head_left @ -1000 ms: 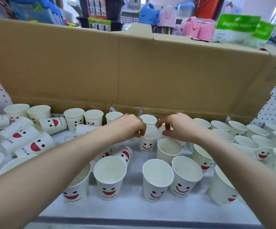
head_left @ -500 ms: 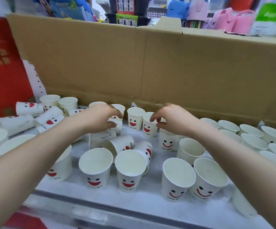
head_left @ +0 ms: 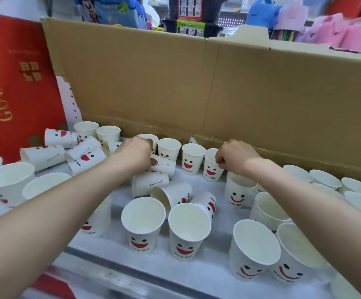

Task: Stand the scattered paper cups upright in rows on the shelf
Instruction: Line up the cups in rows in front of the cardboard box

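Note:
White paper cups with red smiley faces cover the white shelf (head_left: 199,275). My left hand (head_left: 135,155) grips a cup lying on its side (head_left: 164,166) near the back row. My right hand (head_left: 234,157) pinches the rim of an upright cup (head_left: 210,169) at the back. Between my hands two upright cups (head_left: 192,158) stand along the cardboard. Several cups lie tipped over (head_left: 84,155) at the back left and in the middle (head_left: 171,194). Upright cups (head_left: 142,225) stand in front.
A tall cardboard wall (head_left: 218,87) runs behind the shelf. A red box with gold lettering (head_left: 13,87) stands at the left. More upright cups (head_left: 326,182) fill the right side. The shelf's front edge (head_left: 114,275) runs below the cups.
The view has swung left and both hands have moved left along the back row. My left hand now holds a tipped cup, and my right hand has come onto an upright cup's rim.

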{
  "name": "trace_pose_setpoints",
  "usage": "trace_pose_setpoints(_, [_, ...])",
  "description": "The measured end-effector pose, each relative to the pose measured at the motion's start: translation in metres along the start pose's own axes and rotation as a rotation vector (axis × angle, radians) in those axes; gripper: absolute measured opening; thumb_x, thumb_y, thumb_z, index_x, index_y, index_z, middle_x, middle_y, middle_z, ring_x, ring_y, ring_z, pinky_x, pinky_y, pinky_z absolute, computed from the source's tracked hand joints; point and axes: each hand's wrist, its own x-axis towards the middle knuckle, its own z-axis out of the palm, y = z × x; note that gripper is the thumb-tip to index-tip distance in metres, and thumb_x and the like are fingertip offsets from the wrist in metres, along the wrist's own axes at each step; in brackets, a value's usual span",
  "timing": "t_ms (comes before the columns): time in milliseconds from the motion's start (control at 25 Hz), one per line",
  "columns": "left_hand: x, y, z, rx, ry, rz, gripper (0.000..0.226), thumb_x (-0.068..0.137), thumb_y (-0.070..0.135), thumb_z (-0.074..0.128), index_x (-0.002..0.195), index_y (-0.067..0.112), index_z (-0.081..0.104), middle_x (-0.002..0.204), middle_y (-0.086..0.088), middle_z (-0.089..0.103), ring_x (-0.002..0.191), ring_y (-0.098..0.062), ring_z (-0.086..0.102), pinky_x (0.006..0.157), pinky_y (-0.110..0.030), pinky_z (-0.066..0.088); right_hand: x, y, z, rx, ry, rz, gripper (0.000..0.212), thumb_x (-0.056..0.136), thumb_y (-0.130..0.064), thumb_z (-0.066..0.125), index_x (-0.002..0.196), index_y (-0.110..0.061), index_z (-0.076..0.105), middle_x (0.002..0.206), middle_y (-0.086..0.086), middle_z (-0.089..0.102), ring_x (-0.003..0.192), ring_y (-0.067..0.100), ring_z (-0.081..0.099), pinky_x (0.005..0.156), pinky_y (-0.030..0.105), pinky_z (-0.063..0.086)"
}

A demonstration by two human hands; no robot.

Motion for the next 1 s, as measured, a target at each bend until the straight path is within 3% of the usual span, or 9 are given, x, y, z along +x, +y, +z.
trace_pose_setpoints(200, [0.008, 0.003, -0.001, 0.037, -0.101, -0.071, 0.044, 0.087, 0.040, 0.063, 0.121, 0.014, 0.055, 0.115, -0.009, 0.062, 0.104, -0.026, 0.060, 0.080, -0.031, 0.048, 0.008, 0.005, 0.005, -0.002, 0.012, -0.004, 0.022, 0.085, -0.009, 0.060, 0.074, -0.028, 0.057, 0.081, 0.003, 0.055, 0.075, 0.027, 0.048, 0.061, 0.029, 0.035])
trace_pose_setpoints(280, [0.011, 0.005, -0.002, 0.001, -0.120, -0.077, 0.042, 0.085, 0.039, 0.065, 0.118, 0.014, 0.056, 0.112, -0.008, 0.064, 0.101, -0.024, 0.062, 0.083, -0.031, 0.049, 0.009, 0.007, 0.005, 0.012, 0.015, -0.006, 0.014, 0.087, -0.015, 0.063, 0.090, -0.029, 0.066, 0.090, 0.003, 0.059, 0.083, 0.027, 0.052, 0.065, 0.029, 0.036])
trace_pose_setpoints(360, [0.013, 0.007, -0.004, -0.048, -0.119, -0.078, 0.039, 0.083, 0.033, 0.068, 0.117, 0.016, 0.057, 0.113, -0.006, 0.065, 0.101, -0.024, 0.062, 0.084, -0.030, 0.050, 0.011, 0.008, 0.006, 0.048, 0.041, 0.000, 0.022, 0.088, -0.024, 0.065, 0.110, -0.030, 0.067, 0.104, 0.003, 0.062, 0.097, 0.026, 0.056, 0.070, 0.031, 0.039])
trace_pose_setpoints(520, [0.010, 0.007, -0.002, -0.252, -0.044, -0.038, 0.034, 0.080, 0.019, 0.072, 0.111, 0.020, 0.058, 0.107, -0.001, 0.067, 0.103, -0.022, 0.060, 0.075, -0.024, 0.044, 0.009, 0.004, -0.005, 0.095, 0.060, -0.018, 0.027, 0.091, -0.029, 0.062, 0.118, -0.033, 0.064, 0.110, 0.002, 0.060, 0.103, 0.026, 0.055, 0.078, 0.034, 0.046])
trace_pose_setpoints(680, [-0.001, 0.013, 0.000, -0.400, 0.112, 0.252, 0.031, 0.083, 0.008, 0.067, 0.109, 0.022, 0.058, 0.089, 0.007, 0.066, 0.088, -0.016, 0.058, 0.071, -0.031, 0.049, -0.003, -0.001, -0.009, 0.219, 0.145, -0.158, 0.036, 0.091, -0.025, 0.062, 0.126, -0.034, 0.059, 0.109, -0.006, 0.065, 0.097, 0.015, 0.048, 0.083, 0.035, 0.047])
trace_pose_setpoints(840, [-0.003, 0.032, 0.000, -0.177, 0.261, 0.569, 0.028, 0.086, 0.006, 0.063, 0.108, 0.023, 0.065, 0.094, 0.006, 0.065, 0.086, -0.016, 0.059, 0.075, -0.033, 0.048, -0.006, -0.005, -0.008, 0.341, 0.109, -0.301, 0.058, 0.087, -0.021, 0.069, 0.138, -0.035, 0.047, 0.131, -0.010, 0.052, 0.098, 0.003, 0.038, 0.084, 0.024, 0.036])
trace_pose_setpoints(920, [-0.004, 0.036, 0.002, -0.158, 0.297, 0.658, 0.022, 0.084, 0.006, 0.066, 0.101, 0.020, 0.069, 0.097, 0.002, 0.066, 0.088, -0.019, 0.061, 0.074, -0.034, 0.048, -0.005, -0.004, -0.003, 0.314, 0.062, -0.343, 0.045, 0.086, -0.022, 0.070, 0.128, -0.031, 0.059, 0.133, -0.009, 0.049, 0.104, 0.006, 0.044, 0.085, 0.024, 0.035])
trace_pose_setpoints(1000, [-0.006, 0.034, 0.004, -0.171, 0.319, 0.637, 0.025, 0.083, 0.010, 0.069, 0.104, 0.023, 0.067, 0.104, 0.003, 0.064, 0.090, -0.019, 0.061, 0.073, -0.029, 0.047, -0.005, 0.000, 0.003, 0.282, 0.054, -0.364, 0.029, 0.085, -0.027, 0.071, 0.114, -0.027, 0.069, 0.128, -0.007, 0.054, 0.111, 0.014, 0.050, 0.086, 0.026, 0.039])
